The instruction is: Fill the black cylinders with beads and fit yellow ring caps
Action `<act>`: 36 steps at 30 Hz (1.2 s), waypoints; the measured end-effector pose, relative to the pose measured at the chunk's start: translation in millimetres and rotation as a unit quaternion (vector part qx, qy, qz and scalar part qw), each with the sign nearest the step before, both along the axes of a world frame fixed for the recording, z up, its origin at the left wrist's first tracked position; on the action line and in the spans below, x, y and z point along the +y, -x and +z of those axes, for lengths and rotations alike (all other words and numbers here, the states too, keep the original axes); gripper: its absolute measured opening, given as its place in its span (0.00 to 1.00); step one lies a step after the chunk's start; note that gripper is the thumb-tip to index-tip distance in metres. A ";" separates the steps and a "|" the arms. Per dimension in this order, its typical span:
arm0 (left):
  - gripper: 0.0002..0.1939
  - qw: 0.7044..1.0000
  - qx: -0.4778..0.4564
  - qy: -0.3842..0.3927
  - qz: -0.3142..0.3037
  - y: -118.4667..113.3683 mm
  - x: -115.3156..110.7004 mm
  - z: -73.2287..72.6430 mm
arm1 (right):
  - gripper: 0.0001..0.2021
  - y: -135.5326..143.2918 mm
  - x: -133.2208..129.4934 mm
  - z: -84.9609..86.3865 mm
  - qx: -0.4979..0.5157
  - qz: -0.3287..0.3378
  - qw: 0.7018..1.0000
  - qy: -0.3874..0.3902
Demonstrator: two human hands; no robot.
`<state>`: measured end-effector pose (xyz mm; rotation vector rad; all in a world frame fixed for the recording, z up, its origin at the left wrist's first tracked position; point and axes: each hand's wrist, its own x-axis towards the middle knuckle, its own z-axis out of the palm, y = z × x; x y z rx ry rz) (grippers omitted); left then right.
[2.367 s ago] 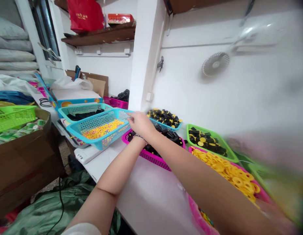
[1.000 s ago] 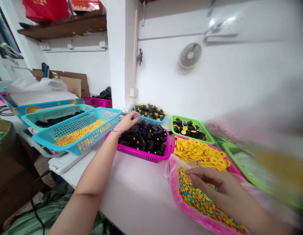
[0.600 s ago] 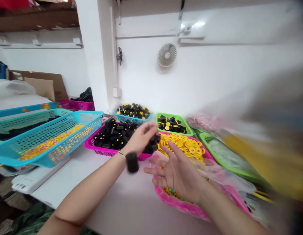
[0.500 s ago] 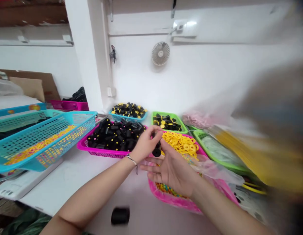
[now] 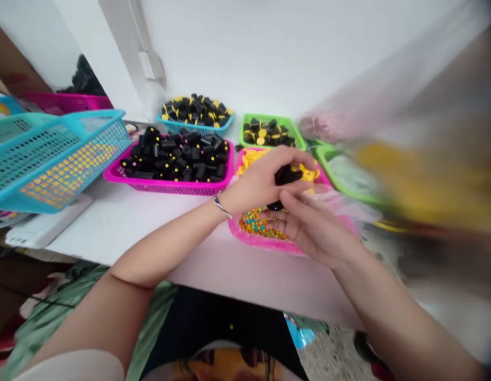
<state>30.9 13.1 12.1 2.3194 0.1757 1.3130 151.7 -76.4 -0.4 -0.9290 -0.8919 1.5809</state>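
Observation:
My left hand (image 5: 265, 177), with a cord bracelet on its wrist, curls around black plastic cylinders (image 5: 287, 174); part of them is hidden by the fingers. Just below it, my right hand (image 5: 309, 225) is palm up with its fingers apart, its thumb close to the lower black end. I cannot tell whether it touches that piece. Beneath both hands lie a pink basket (image 5: 249, 241) of small colourful beads (image 5: 257, 222) and a heap of yellow rings (image 5: 251, 157). To the left stands a magenta basket (image 5: 174, 186) full of black cylinders with yellow or pink dots.
At the back are a blue basket (image 5: 193, 127) and a green basket (image 5: 269, 116) of black-and-yellow pieces. Large turquoise baskets (image 5: 71, 169) fill the left side. A green basket (image 5: 344, 185) holding clear plastic is on the right, beside a blurred yellow shape (image 5: 420, 185).
The view has tilted down, showing the table edge and my lap. A loose black cylinder near the front has left the tabletop. My hands have come closer together, still over the pink basket.

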 end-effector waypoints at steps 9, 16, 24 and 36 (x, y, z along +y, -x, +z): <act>0.09 0.975 -0.099 0.197 -0.006 27.5 -21.6 0.7 | 0.17 4.1 -18.5 -1.0 -0.008 -0.023 1.000 -0.014; 0.16 0.850 -0.173 0.469 -0.168 38.8 -18.0 -14.9 | 0.15 -8.4 -12.0 2.3 -0.130 -0.064 0.987 -0.073; 0.27 0.956 -0.031 0.277 -0.093 45.2 -19.0 -27.9 | 0.18 2.7 -3.5 4.5 -0.225 -0.004 0.971 -0.081; 0.29 0.920 -0.114 0.355 0.117 51.7 -25.2 -43.1 | 0.22 9.0 -3.7 1.2 -0.450 -0.142 0.842 -0.262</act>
